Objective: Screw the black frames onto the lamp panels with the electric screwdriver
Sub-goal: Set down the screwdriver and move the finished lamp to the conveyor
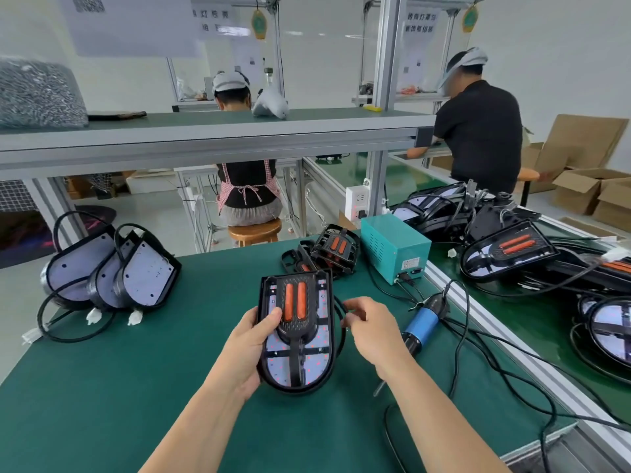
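Three lamp panels (146, 278) at left, one screwdriver (421, 324), perhaps three loose frames (336, 249)

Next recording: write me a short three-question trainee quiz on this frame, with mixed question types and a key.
1. True or false: the electric screwdriver is in the right hand.
2. Which hand holds the framed lamp panel? A) left B) right C) neither
3. Fill in: the right hand pinches the black ____ beside the panel.

Key:
1. False; it lies on the green table.
2. A, the left hand.
3. cable.
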